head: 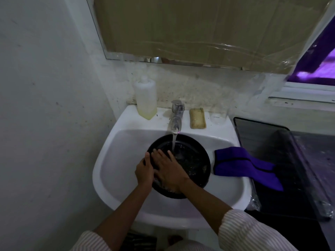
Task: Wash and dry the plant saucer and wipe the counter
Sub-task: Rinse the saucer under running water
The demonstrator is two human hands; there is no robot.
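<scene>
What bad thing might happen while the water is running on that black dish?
The wet saucer could slip: only the left hand holds its rim while the right hand presses flat inside it. Water from the tap lands on the saucer and may splash the purple cloth draped over the sink edge, soaking it before drying.

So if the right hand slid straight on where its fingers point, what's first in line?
Probably the far rim of the black saucer; the right hand lies flat inside it, the water stream just beside its fingers.
</scene>
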